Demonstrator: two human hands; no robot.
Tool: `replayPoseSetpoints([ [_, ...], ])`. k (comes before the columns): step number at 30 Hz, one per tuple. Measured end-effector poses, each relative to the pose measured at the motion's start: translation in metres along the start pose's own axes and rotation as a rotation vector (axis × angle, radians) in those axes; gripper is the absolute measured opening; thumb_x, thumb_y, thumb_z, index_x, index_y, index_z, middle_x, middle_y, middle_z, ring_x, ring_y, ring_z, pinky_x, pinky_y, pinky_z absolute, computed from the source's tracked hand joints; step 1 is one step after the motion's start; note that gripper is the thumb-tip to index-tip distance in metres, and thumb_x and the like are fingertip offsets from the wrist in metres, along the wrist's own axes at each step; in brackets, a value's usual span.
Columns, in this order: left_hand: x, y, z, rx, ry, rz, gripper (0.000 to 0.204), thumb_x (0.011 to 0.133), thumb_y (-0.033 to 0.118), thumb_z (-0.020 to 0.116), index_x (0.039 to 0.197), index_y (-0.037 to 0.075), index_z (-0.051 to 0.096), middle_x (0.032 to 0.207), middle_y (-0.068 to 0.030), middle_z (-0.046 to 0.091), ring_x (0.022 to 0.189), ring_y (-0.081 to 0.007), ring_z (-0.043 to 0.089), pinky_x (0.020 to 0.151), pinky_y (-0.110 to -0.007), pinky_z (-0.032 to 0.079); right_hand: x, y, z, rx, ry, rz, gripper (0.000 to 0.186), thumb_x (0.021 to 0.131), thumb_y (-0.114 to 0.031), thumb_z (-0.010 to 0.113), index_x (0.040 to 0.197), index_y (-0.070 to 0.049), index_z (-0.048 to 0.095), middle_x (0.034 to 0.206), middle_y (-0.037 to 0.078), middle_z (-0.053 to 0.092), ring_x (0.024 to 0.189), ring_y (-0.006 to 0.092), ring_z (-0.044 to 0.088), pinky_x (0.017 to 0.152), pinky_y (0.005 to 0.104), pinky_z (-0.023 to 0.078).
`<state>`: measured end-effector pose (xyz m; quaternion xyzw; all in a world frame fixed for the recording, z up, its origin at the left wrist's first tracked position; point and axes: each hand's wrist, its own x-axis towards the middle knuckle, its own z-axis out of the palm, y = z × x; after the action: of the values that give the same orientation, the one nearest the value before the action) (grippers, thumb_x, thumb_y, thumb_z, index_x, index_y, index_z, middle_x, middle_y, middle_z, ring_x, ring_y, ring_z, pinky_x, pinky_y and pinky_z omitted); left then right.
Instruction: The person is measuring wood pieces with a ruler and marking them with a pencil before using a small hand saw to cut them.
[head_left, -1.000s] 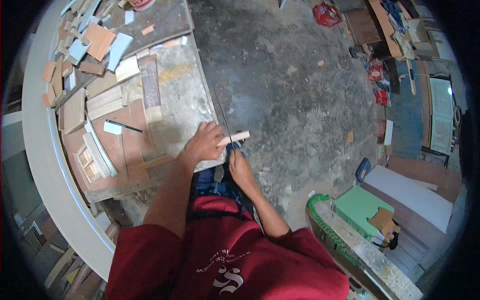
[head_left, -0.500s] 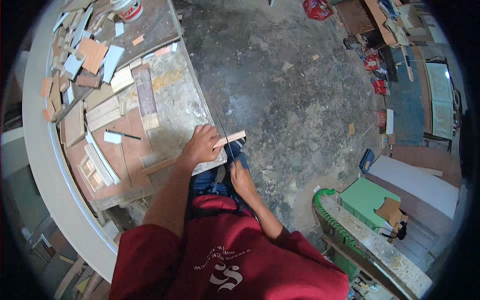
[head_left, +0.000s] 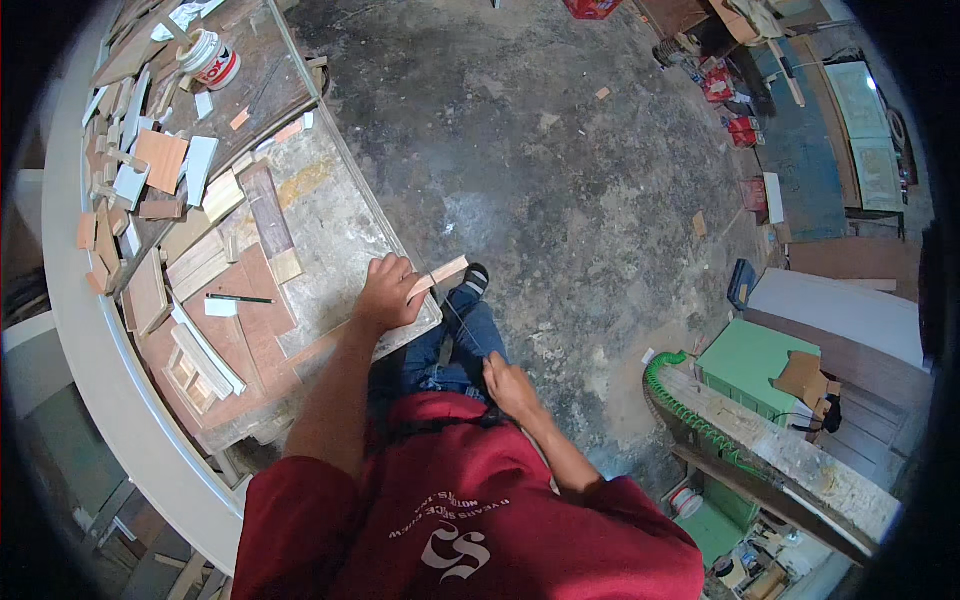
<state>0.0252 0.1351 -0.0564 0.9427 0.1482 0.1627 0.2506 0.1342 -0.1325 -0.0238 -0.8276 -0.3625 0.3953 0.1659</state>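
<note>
At the bench's right corner, my left hand (head_left: 388, 292) is closed over a narrow light wooden strip (head_left: 441, 274), pressing it at the edge. The strip's end juts past the corner, and a dark line crosses it just beyond my fingers. My right hand (head_left: 512, 388) is closed around the near end of a thin saw (head_left: 466, 331); its handle is hidden in my fist. The blade runs from that hand up toward the strip, over my jeans. Whether the blade touches the wood I cannot tell.
On the workbench (head_left: 335, 200) lie a pencil (head_left: 240, 298), a small slatted wooden frame (head_left: 188, 372) and a dark-and-light board (head_left: 270, 215). Offcuts and a white tub (head_left: 208, 60) are farther back. A green coiled hose (head_left: 668, 395) hangs over a ledge at right.
My right hand has drawn the saw back toward my body, away from the strip. My left hand keeps its hold on the wood. The view has shifted slightly.
</note>
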Motion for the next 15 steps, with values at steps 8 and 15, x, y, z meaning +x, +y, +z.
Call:
replayPoseSetpoints([
  [8,0.003,0.001,-0.001,0.017,-0.015,-0.001,0.021,0.069,0.02,0.071,0.083,0.005,0.067,0.086,-0.0103,0.053,0.089,-0.0289,0.052,0.076,-0.042,0.038,-0.01,-0.042,-0.057,0.167,-0.15,-0.168,0.031,0.102,-0.03,0.042,0.099,0.0,0.052,0.075,0.028,0.062,0.065,0.0457,0.06,0.056,0.0524,0.047],
  [15,0.009,0.004,-0.001,0.075,-0.055,0.018,0.018,0.07,0.018,0.068,0.083,0.005,0.066,0.088,-0.0107,0.054,0.09,-0.0299,0.052,0.076,-0.043,0.039,-0.016,-0.138,-0.134,1.702,-0.702,0.14,0.027,0.101,-0.022,0.049,0.124,-0.011,0.039,0.064,-0.002,0.038,0.045,0.0073,0.035,0.04,0.0206,0.033],
])
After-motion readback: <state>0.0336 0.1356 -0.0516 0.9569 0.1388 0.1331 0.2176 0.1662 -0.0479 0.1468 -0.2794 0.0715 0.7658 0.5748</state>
